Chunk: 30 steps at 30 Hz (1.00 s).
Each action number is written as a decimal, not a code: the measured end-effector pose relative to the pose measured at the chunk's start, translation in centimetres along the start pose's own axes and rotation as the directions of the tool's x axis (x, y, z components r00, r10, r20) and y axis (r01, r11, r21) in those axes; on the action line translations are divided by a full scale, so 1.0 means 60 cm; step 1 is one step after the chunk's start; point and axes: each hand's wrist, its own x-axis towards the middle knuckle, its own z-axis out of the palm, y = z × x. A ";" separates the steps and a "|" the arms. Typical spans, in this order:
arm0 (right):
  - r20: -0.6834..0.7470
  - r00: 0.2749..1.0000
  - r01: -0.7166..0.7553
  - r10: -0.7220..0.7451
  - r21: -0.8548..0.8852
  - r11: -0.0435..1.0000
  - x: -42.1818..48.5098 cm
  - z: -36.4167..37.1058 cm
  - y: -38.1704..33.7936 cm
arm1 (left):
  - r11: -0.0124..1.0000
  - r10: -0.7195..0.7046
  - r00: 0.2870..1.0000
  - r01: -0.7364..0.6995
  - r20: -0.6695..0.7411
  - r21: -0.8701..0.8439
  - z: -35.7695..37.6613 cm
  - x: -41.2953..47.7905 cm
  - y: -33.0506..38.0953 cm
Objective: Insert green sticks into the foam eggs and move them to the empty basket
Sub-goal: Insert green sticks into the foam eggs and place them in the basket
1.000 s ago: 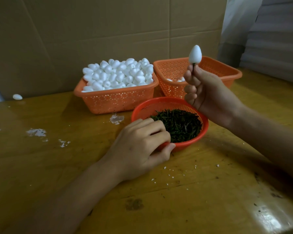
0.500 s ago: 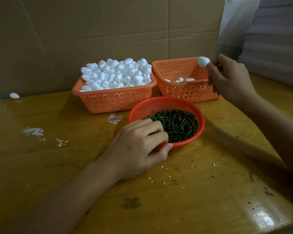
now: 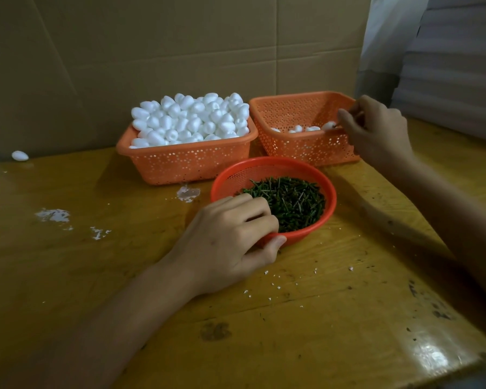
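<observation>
I'm in a small piecework workshop: a scuffed, white-flecked wooden bench under my left grip, which holds a bowl of loose green sticks; beyond it, foam eggs heaped in a basket and plain cardboard sheets for walls.

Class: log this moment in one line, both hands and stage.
left hand: grips red bowl rim, fingers among green sticks | right hand: fingertips at foam egg inside right basket, grip unclear | stage: delivery

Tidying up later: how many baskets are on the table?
3: the full egg basket back left, the nearly empty basket back right, the round stick basket in front. None appear hidden.
</observation>
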 end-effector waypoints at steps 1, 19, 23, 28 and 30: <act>0.001 1.000 0.019 -0.019 -0.019 1.000 -0.002 -0.003 -0.004 | 1.000 0.001 1.000 -0.001 0.002 0.002 0.000 -0.001 0.000; 0.717 0.440 0.567 -0.540 0.244 0.787 -0.109 0.004 -0.130 | 0.998 0.053 0.997 -0.052 -0.061 0.021 0.007 -0.002 -0.004; 0.711 0.410 0.580 -0.571 0.279 0.765 -0.109 0.005 -0.133 | 0.990 0.109 0.983 -0.094 -0.149 0.105 0.016 0.004 0.002; 0.733 0.359 0.574 -0.578 0.315 0.756 -0.106 0.006 -0.136 | 0.966 0.130 0.951 -0.057 -0.280 0.252 0.004 0.008 0.001; 0.740 0.375 0.571 -0.559 0.291 0.768 -0.106 0.007 -0.132 | 0.955 0.076 0.946 0.021 -0.314 0.295 -0.003 0.009 -0.006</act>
